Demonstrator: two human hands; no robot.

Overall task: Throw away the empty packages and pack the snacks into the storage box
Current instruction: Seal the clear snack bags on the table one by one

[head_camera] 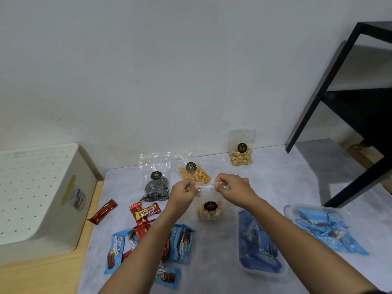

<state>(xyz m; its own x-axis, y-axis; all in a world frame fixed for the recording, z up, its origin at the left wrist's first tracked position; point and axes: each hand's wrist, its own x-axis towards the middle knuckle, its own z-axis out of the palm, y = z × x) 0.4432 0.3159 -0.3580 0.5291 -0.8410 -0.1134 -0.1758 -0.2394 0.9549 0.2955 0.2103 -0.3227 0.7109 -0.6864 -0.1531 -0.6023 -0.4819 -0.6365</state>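
Grey desk (pixel 212 262) under plain white wall (pixel 169 81), snacks (pixel 181 242) scattered. Mid-desk, clear bag (pixel 209 196): judged light, soft, slippery film, contents crushable; best held at flat top edge, not belly. Pastel puffs (pixel 207 217) inside, black round label (pixel 210 206). Left hand (pixel 183 190) and right hand (pixel 232 187) each pinch its top strip, fingers curled.

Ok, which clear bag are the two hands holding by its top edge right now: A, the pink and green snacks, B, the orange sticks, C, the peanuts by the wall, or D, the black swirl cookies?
A: the left hand and right hand both pinch the top of the pink and green snack bag.
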